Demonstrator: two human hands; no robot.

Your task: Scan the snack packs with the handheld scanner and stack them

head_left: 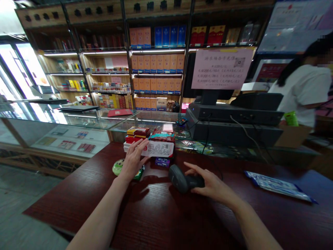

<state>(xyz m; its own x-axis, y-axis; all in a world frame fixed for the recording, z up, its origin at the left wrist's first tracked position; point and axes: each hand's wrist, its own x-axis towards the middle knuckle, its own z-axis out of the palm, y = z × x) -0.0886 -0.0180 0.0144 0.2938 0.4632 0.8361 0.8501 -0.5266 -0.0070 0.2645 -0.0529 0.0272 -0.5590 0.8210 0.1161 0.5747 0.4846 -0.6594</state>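
Observation:
My left hand [135, 158] pinches the left end of a packet [162, 149] with a white printed back and a barcode, its thumb below and its fingers along the edge. Small purple packs [162, 162] show just under that packet. Beneath my left wrist lie a light-green round item [118, 167] and a green pack [139, 174], both partly covered. My right hand [208, 182] is loosely around the handle of a black barcode scanner [179, 178], thumb on the near side, index finger stretched out. The scanner's head faces left, low over the dark wooden counter [161, 215].
Stacked red and yellow boxes [137, 132] and a red-and-teal pack [161, 135] stand behind my left hand. At right lies a long blue-and-silver packet [281, 185]. A till monitor [191, 74] bears a pink sign. Beyond it a person in white [304, 90] stands by a cardboard box [293, 135].

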